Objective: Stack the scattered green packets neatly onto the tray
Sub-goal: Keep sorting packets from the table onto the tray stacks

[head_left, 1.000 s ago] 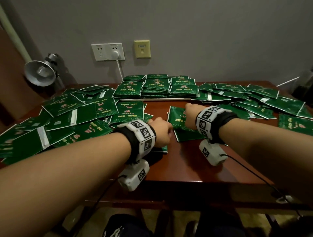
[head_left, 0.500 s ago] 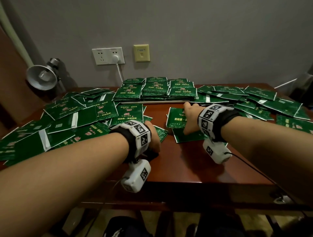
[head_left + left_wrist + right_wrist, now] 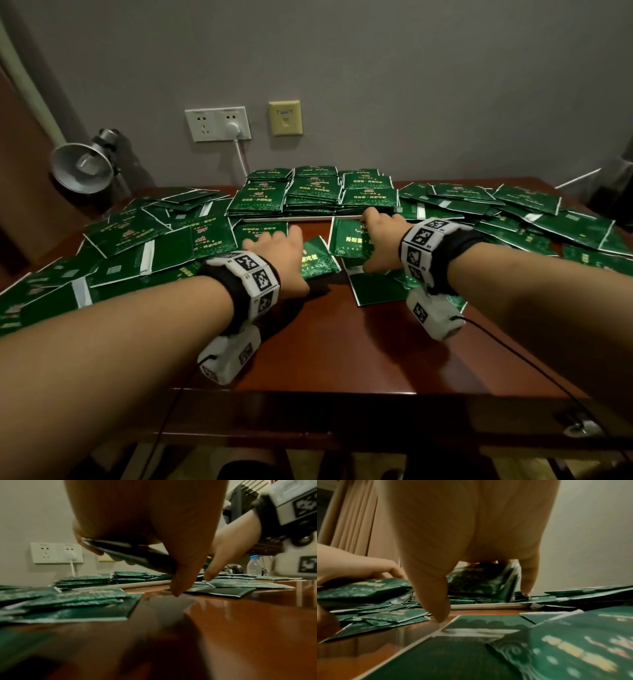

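L hand (image 3: 279,255) & R hand (image 3: 382,240): fingers each pinch 1 green packet (image 3: 317,262).

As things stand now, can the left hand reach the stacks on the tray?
Probably yes. The left hand holds a packet just short of the tray; only flat packets lie between, and the stacks stand uncovered.

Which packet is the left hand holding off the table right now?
The packet pinched in the left hand, tilted above the table. Packets under the right hand and those on the tray lie flat.
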Available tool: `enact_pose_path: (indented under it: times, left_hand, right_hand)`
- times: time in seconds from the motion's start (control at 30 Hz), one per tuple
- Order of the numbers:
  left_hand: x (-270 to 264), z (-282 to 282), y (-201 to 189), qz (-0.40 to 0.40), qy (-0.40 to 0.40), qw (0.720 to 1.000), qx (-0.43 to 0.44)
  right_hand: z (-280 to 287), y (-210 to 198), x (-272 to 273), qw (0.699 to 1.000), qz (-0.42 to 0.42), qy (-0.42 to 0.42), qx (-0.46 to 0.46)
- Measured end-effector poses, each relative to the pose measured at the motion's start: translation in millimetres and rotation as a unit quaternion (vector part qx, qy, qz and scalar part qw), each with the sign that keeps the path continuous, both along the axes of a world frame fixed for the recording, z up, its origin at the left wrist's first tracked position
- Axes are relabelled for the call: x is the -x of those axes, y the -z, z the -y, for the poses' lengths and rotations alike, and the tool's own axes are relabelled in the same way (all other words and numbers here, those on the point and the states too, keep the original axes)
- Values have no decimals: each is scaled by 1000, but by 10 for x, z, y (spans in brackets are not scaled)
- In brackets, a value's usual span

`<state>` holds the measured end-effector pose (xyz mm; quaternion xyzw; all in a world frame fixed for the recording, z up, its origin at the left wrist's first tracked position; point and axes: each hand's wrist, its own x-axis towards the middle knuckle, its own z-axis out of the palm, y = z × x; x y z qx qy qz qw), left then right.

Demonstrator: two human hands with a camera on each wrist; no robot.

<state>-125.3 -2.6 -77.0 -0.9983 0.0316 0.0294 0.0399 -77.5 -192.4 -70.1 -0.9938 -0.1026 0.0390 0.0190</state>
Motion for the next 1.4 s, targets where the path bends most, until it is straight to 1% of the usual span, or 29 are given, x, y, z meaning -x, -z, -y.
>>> enact_pose_path:
  times: [0.1, 0.17, 0.3, 0.4, 0.5, 0.63, 0.73, 0.9, 1.1, 1.23, 1.4]
  left_hand:
    - [-174, -155, -133, 10, 18, 999, -40]
    - [-317, -295, -214, 14, 16, 999, -46]
    - [-669, -564, -479, 28, 7, 999, -23]
    - [-1056, -734, -650, 42, 7, 999, 14]
    - [-1501, -858, -748, 34, 13, 999, 33]
    - [-2088, -946, -759, 21, 22, 999, 33]
    - [-2504, -1029, -712, 9, 14, 999, 28]
    - [-3012, -1175, -584, -33, -1, 999, 13]
    - [-3286, -1175, -472, -73, 10, 997, 35]
    - [-3338, -1160, -470, -81, 6, 996, 31]
    - [-3297, -1151, -480, -76, 6, 997, 15]
  right_hand:
    - [-90, -57, -105, 1000, 0, -9, -5]
    - [-155, -115, -213, 1000, 5, -14, -4]
    - [-266, -315, -527, 1000, 16, -17, 6]
    - [-346, -484, -858, 999, 35, -14, 7]
    - [-441, -615, -1258, 1000, 23, -9, 11]
    - [-592, -706, -1852, 999, 13, -13, 29]
    - [-703, -713, -2277, 998, 13, -15, 52]
    - [-821, -606, -2835, 993, 0, -19, 114]
    - [-977, -501, -3079, 991, -56, -43, 115]
    - [-1000, -457, -3111, 990, -64, -53, 117]
    - [-1005, -494, -3026, 989, -60, -73, 110]
